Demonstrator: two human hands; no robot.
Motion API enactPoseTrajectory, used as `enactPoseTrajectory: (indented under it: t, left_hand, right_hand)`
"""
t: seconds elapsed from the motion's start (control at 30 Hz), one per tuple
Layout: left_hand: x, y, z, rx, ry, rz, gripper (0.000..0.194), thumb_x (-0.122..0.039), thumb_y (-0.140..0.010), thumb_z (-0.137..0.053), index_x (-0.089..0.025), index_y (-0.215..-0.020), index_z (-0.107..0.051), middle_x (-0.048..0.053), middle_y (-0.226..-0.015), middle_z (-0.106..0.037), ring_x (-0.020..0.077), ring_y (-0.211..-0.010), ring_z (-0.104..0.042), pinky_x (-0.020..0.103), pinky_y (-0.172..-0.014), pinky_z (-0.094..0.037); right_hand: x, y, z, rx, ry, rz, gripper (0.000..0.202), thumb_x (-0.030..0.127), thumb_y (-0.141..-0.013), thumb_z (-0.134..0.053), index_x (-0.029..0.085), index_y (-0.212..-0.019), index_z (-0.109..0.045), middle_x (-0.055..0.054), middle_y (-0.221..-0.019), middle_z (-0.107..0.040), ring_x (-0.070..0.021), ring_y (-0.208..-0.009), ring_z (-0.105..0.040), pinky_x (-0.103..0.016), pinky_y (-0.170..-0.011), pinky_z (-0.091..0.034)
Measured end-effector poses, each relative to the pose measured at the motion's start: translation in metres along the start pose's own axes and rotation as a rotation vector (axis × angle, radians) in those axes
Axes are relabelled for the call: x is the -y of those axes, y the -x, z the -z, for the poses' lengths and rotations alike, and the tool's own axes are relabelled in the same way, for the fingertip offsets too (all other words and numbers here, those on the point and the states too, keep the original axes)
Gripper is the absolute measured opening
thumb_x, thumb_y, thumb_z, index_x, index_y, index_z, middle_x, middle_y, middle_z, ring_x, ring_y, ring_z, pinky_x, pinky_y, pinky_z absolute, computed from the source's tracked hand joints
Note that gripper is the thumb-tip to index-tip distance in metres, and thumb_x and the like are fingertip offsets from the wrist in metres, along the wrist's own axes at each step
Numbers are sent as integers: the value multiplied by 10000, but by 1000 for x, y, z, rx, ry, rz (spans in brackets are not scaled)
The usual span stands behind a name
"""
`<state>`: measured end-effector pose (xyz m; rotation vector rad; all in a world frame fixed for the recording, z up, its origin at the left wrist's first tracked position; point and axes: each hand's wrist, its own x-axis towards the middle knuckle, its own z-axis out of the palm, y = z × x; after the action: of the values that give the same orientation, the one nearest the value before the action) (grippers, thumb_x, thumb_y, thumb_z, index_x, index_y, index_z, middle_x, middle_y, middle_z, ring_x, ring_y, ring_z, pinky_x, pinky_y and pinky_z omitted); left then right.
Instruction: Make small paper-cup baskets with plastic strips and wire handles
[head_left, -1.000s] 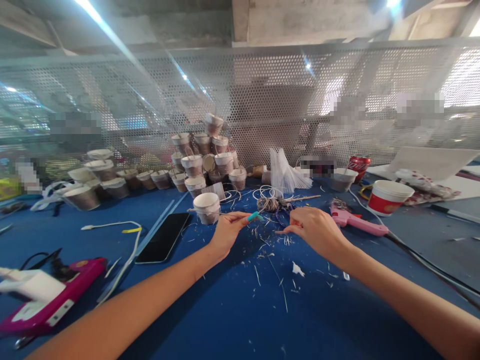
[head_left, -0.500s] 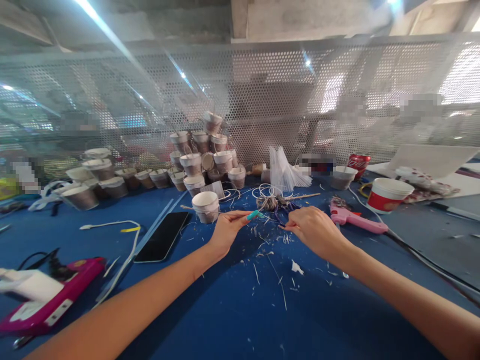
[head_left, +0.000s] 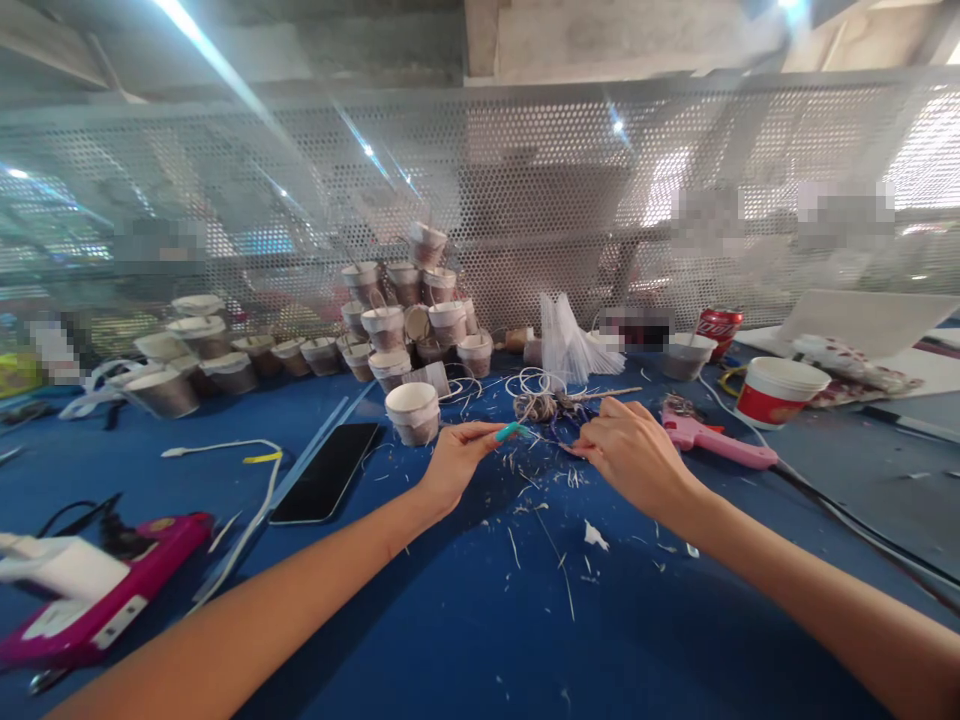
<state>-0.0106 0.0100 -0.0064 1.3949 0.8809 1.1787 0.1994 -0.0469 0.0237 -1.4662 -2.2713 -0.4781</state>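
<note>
My left hand [head_left: 456, 462] is closed in a pinch on a small teal piece [head_left: 508, 432], slim and pointed to the right; its exact kind I cannot make out. To the right, my right hand [head_left: 628, 440] has its fingers curled around a dark blue tool [head_left: 561, 430], mostly hidden by the fingers. A thin pale strand seems to run between the two hands. Just behind the hands lies a ball of brown twine [head_left: 534, 406]. Left of my left hand stands a white-lined paper cup [head_left: 412, 412].
Stacked cups [head_left: 384, 328] stand behind, by a perforated panel. A phone [head_left: 325, 474] and magenta power strip [head_left: 142, 575] lie left. At right are a pink glue gun [head_left: 716, 443], a red-and-white cup [head_left: 780, 390] and a soda can [head_left: 720, 330]. Scraps litter the blue table [head_left: 480, 620].
My right hand's fingers have shifted slightly, with the knuckles lifted a little. My left hand keeps its pinch in nearly the same spot.
</note>
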Motion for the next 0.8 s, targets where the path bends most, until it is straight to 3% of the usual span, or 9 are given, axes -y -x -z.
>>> enactPoseTrajectory:
  t: [0.1,0.23,0.37,0.53,0.8]
  left_hand:
    - [0,0,0,19,-3,10,183,-319,-595,-712,-187,-722,-712,44,-771,-711,166,-762,-618,292,-750,-454]
    - [1,0,1,14,-9,4,167,-307,-595,-714,-188,-712,-710,39,-747,-711,157,-733,-616,288,-744,-450]
    - [1,-1,2,-13,2,-17,133,-302,-613,-702,-195,-692,-707,35,-736,-711,158,-756,-617,288,-770,-440]
    - [1,-2,1,-6,2,-19,147,-297,-610,-705,-195,-716,-710,40,-762,-713,167,-778,-616,299,-786,-440]
    - [1,0,-1,37,-31,32,187,-311,-599,-711,-200,-749,-716,43,-795,-713,164,-762,-610,283,-736,-446]
  right_hand:
    - [3,0,1,-68,20,17,261,211,-808,-513,179,-549,-516,-18,-573,-575,-164,-708,-457,-284,-642,-265]
    - [6,0,2,-58,35,19,247,291,-793,-549,177,-577,-512,-28,-627,-594,-176,-754,-460,-280,-659,-274]
    - [4,-1,2,-14,16,18,166,214,-823,-500,185,-693,-599,-23,-704,-638,-181,-836,-482,-290,-698,-275]
    - [0,0,1,97,-3,-21,239,148,-826,-451,188,-673,-630,-21,-663,-632,-155,-725,-514,-294,-678,-281]
    - [2,0,2,-25,8,13,233,201,-785,-546,179,-555,-517,-25,-584,-579,-171,-725,-475,-288,-641,-303]
